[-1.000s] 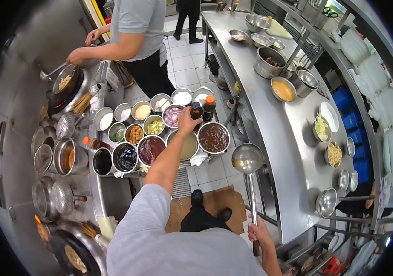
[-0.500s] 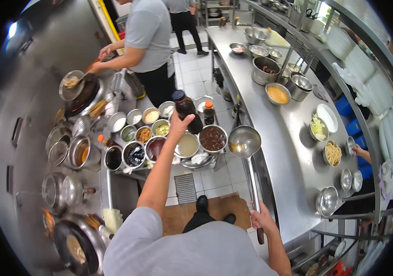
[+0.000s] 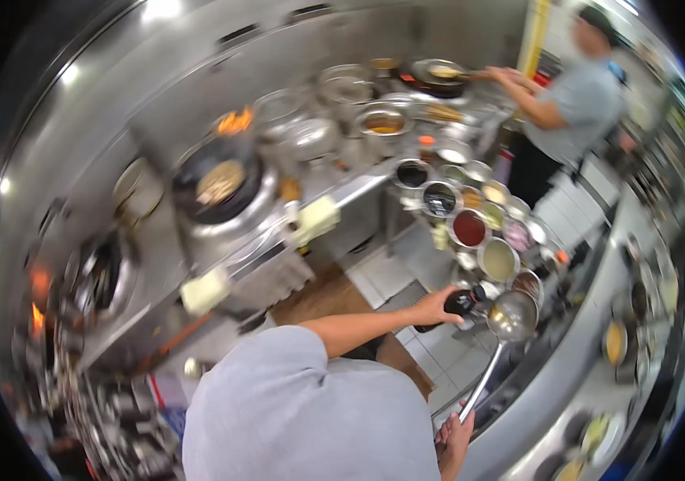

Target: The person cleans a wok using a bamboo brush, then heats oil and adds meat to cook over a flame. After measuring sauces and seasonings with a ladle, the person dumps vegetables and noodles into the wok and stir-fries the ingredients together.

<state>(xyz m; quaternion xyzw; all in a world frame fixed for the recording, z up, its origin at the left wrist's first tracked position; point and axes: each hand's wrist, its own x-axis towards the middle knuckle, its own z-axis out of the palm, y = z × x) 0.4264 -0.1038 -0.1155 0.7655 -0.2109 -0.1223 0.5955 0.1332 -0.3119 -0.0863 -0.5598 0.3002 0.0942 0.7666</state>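
A dark bottle (image 3: 461, 304) is gripped in the left hand (image 3: 432, 308), the fingers closed round its body. The bottle is tipped on its side, its neck pointed at the bowl of a ladle (image 3: 511, 316) and just beside the bowl's rim; whether the two touch cannot be told through the blur. The ladle is held by its long handle in the right hand (image 3: 453, 437), low in the view, with the fingers wrapped shut round the handle's end. Bottle and ladle are held over the floor, just off the near end of a rack of sauce bowls (image 3: 471, 228).

A wok (image 3: 218, 188) with food in it is seen on the stove (image 3: 158, 240) along the steel wall, with flames behind it. A yellow cloth (image 3: 316, 218) lies on the stove's front edge. At the far end of the stove a second person (image 3: 571, 112) in a grey shirt is seen with both hands at another pan (image 3: 437, 72). A long steel worktop (image 3: 551, 377) runs along the right.
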